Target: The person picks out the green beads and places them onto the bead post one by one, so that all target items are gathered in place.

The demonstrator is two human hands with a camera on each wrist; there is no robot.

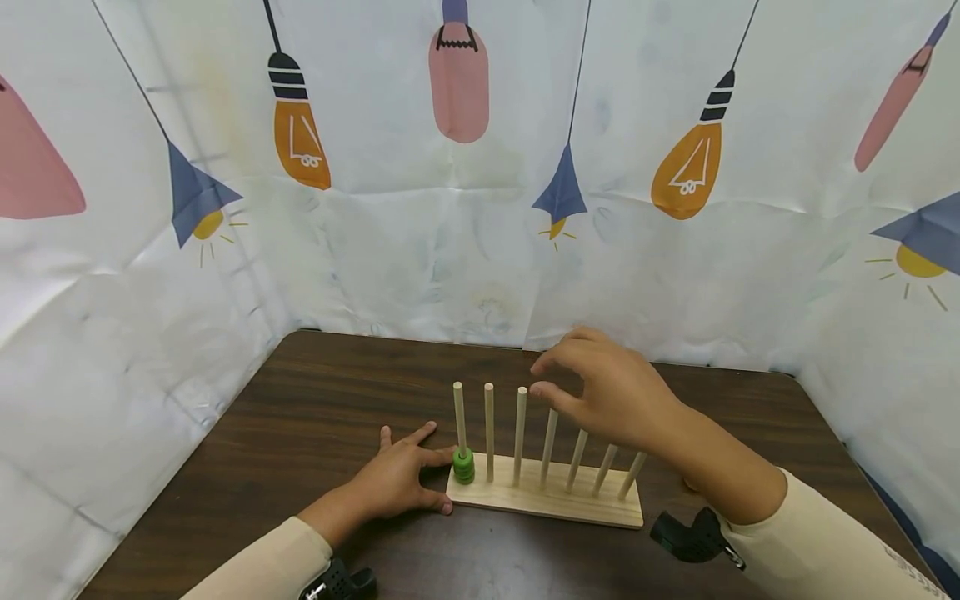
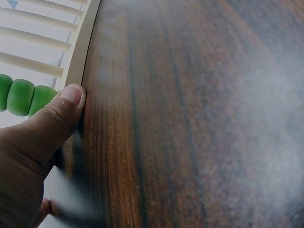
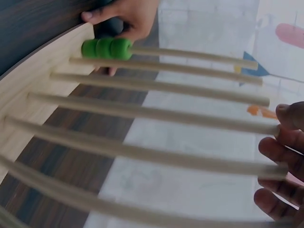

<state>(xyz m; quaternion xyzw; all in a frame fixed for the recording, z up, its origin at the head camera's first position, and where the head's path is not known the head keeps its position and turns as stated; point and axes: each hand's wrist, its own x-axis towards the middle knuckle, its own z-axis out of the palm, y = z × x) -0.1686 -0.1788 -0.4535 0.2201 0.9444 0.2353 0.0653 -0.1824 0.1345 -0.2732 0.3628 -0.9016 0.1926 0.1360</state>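
Observation:
A pale wooden base point(image 1: 547, 498) with several upright pegs stands on the table. Green beads point(image 1: 463, 467) are stacked at the bottom of the leftmost peg; the right wrist view shows three beads point(image 3: 105, 48). My left hand point(image 1: 393, 479) has its fingers spread at the base's left end, and the thumb touches the front edge in the left wrist view. My right hand point(image 1: 618, 392) is raised beside the tops of the middle pegs, fingers bent loosely with a gap to the thumb. No bead shows between its fingers.
The dark wooden table point(image 1: 315, 400) extends around the base. A white cloth point(image 1: 420, 267) printed with lamps and bulbs hangs behind and at the sides. Black wrist devices point(image 1: 693, 535) sit on both forearms. Something small and brownish lies partly behind the right wrist.

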